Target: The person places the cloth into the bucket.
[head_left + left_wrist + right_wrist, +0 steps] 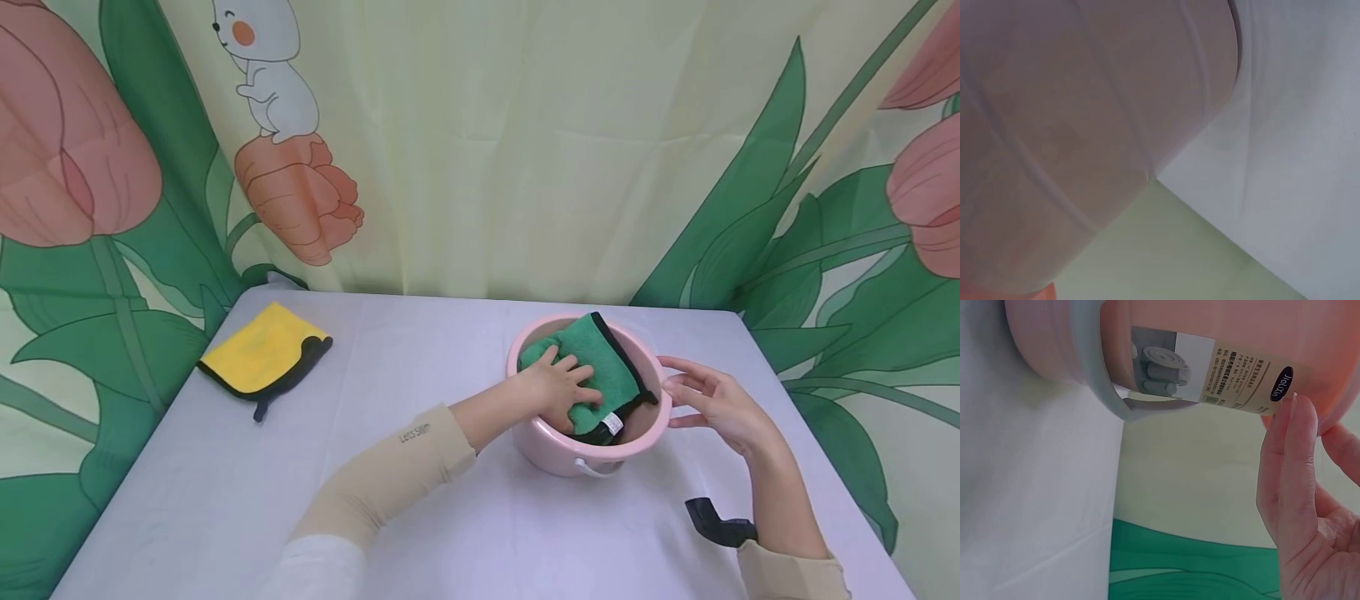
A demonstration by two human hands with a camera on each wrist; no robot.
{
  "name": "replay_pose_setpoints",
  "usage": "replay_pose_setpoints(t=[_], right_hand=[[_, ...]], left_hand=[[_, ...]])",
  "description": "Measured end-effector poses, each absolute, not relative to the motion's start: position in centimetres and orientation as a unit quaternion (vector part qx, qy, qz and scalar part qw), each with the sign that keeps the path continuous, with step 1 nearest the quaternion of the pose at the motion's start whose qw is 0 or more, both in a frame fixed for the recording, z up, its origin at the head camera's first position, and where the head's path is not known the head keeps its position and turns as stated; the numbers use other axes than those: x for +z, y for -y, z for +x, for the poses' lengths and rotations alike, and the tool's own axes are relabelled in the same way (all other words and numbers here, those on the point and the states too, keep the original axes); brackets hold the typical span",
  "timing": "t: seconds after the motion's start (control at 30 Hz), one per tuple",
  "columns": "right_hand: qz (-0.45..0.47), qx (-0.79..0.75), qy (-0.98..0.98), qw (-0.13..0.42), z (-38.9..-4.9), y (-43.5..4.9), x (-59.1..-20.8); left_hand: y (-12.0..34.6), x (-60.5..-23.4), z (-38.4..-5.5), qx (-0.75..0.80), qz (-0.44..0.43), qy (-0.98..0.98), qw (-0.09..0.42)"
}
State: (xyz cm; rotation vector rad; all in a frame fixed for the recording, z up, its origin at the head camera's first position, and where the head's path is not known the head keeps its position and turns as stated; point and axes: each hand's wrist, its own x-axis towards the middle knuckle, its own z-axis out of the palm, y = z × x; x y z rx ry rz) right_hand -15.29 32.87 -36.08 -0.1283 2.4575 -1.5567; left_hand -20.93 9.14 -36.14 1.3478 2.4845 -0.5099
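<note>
A pink bucket [551, 457] stands on the right half of the table, and its ribbed wall [1116, 125] fills much of the left wrist view. Inside it lies a folded green cloth [611, 362] with black edging and a small white tag, part of it rising to the rim. My left hand [558, 392] rests on this cloth with its fingers spread. At the right side of the bucket, my right hand [712, 404] touches the outside near the rim with extended fingertips, beside the printed label [1235, 375] in the right wrist view.
A yellow cloth [262, 350] with black edging lies at the table's left edge. The bucket's pale handle [596, 472] hangs down at its front. Behind the white-covered table [420, 350] hangs a printed curtain [480, 167]. A black strap piece [720, 525] sticks out from the right wrist.
</note>
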Motion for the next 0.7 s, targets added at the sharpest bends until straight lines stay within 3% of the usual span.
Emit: replay_pose_setpoints(t=[0.43,0.57,0.7], right_hand=[[-0.042,-0.535,-0.835,0.12,-15.3,-32.8,-36.2],[-0.042,-0.534,-0.836,0.119,-15.3,-32.7,-36.1],[-0.041,-0.533,-0.837,0.117,-15.4,-32.8,-36.0]], left_hand=[[-8.6,-36.2,-21.0,-0.103,0.496,-0.858,0.088],[-8.2,-35.9,-21.2,-0.032,0.522,-0.852,0.031],[-7.7,-35.6,-21.3,0.029,0.534,-0.843,-0.058]])
